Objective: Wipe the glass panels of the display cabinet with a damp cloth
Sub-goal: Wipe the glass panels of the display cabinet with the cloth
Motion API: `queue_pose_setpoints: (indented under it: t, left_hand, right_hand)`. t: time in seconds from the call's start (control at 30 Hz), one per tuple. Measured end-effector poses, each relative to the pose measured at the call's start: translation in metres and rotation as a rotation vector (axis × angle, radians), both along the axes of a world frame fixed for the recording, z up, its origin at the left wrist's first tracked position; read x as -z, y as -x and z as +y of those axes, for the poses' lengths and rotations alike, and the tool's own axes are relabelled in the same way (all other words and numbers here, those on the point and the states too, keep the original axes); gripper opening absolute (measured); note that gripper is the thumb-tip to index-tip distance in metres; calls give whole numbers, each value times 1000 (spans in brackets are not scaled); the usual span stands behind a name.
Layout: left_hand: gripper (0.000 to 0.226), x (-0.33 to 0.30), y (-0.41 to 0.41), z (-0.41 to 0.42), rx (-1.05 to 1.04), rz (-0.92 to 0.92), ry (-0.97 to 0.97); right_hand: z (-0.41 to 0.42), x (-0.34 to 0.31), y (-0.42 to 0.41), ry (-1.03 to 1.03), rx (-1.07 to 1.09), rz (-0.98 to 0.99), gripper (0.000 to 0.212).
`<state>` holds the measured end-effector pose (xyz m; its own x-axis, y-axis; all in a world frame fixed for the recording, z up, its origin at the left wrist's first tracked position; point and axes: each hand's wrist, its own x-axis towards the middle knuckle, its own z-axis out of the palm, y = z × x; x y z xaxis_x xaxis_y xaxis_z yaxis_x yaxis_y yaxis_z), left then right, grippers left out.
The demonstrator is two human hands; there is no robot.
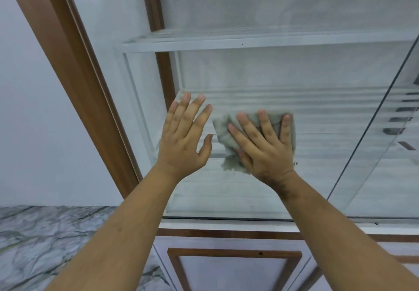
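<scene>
— From the head camera, where was the cloth?

— The grey cloth (229, 136) lay flat against the glass panel (260, 68) of the display cabinet (74, 64), pinned there under the right hand (263, 145). That hand's fingers were straight and spread, pressing the cloth rather than curling round it.

— And the left hand?

— The left hand (183, 141) was just beside the cloth, toward the cabinet's brown frame, fingers straight and apart, holding nothing. I could not tell whether its palm touched the glass.

— Anything else near the cloth?

— White shelves (249, 41) showed behind the panel, above the cloth. Below it sat a lower door (233, 272) with brown trim, and a marbled floor (45, 241) beside the cabinet.
</scene>
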<state>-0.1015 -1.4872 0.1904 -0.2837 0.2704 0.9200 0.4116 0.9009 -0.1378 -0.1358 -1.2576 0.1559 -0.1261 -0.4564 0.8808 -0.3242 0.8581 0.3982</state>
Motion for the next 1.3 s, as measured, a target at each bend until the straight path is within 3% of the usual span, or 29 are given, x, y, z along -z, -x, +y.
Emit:
queue_pose_setpoints:
  t: [0.07,0.17,0.33,0.43,0.57,0.7,0.83,0.93,1.0,1.07,1.2,1.3]
  left_hand:
    - [63,0,-3,-10,21,-7,20]
    - [63,2,-8,-36,-10,-5,-5]
    - [60,3,-10,-78,-97,15,-18]
    - [62,1,-9,-86,-54,2,8]
    - [66,-2,-11,-97,-17,9,48]
    - [64,-4,-16,-115,-98,76,51]
    - [60,-9,-16,-131,-256,134,16]
    - [61,-9,-16,-136,-237,130,35]
    - [61,-6,-19,-144,-196,146,36]
    - [60,-1,-23,-154,-187,159,5]
    - [64,16,-30,-175,-175,114,-31]
    - [67,25,-32,-181,-106,61,-37]
  right_hand:
    - [24,7,3,-44,3,12,56]
    - [34,-19,6,130,-37,-13,53]
    - [-61,-81,0,357,-43,-14,51]
    - [-110,-47,-8,187,-62,-40,53]
    - [-79,10,-8,11,-3,3,54]
    - [-63,-23,-3,193,-26,-2,53]
    - [-129,-82,-5,353,-28,-2,54]
    - [-167,-49,-13,165,-50,-54,59]
    - [-158,-9,-17,-23,-26,-59,64]
    - [-132,12,-14,-81,12,-29,62]
    - [-116,-28,-6,177,-35,-19,54]
    - [-159,-90,-4,313,-52,31,53]
